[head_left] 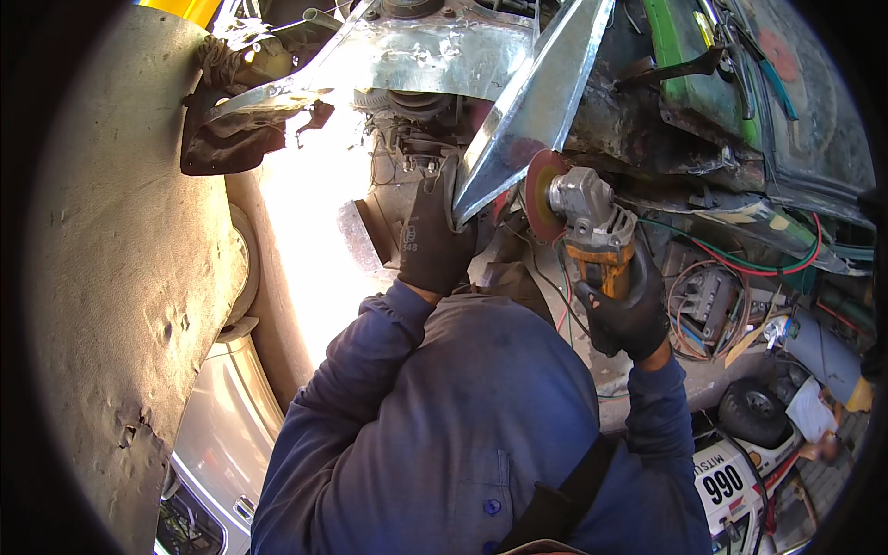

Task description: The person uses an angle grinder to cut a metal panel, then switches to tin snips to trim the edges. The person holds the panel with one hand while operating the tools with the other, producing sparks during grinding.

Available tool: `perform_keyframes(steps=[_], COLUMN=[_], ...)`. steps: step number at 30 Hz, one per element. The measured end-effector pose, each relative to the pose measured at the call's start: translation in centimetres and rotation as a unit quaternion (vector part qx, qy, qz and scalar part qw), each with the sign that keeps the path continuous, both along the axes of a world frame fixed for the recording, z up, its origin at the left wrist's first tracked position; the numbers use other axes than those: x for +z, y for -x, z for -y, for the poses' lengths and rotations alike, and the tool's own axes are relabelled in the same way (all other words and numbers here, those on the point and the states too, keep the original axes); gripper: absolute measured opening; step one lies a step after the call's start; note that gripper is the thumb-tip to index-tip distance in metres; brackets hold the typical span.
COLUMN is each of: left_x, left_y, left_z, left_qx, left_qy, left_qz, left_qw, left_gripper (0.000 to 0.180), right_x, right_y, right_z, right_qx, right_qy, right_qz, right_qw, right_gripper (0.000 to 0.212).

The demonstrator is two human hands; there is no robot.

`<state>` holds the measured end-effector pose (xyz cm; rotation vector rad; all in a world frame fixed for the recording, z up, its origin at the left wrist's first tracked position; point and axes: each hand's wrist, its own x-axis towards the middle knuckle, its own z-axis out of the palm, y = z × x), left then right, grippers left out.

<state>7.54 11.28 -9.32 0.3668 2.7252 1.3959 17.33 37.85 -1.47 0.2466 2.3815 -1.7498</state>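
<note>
My left hand, in a black glove, is closed round the lower end of a long folded sheet-metal piece. The shiny strip slants from there up to the right, against the worn car body. In my gloved right hand is an angle grinder with a yellow-orange body and a grey metal head. Its reddish disc stands on edge beside the right edge of the strip. Whether disc and metal touch, I cannot tell. My left fingertips are partly hidden behind the strip.
Green and red cables loop at the right, above a coil of wire round a grey metal part. A rusted green body panel is at upper right. A brown sheet covers the left side, near a light-coloured car. Sunlight glares on the ground.
</note>
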Motion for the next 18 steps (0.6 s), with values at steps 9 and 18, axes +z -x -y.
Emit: perform_keyframes(steps=[9,18], left_x=[-0.02,-0.11], left_y=[-0.12,-0.08], left_z=[0.06,0.04], left_qx=[-0.002,-0.003], left_qy=[0.006,0.003], left_qz=[0.001,-0.011], left_qw=[1.0,1.0], left_gripper=[0.069,0.068], right_x=[0.07,0.27], right_y=[-0.14,-0.94], right_z=[0.03,-0.18], right_qx=[-0.006,-0.006], right_qy=[-0.01,-0.057], right_qz=[0.007,-0.01], right_qw=[1.0,0.998], right_gripper=[0.066,0.068])
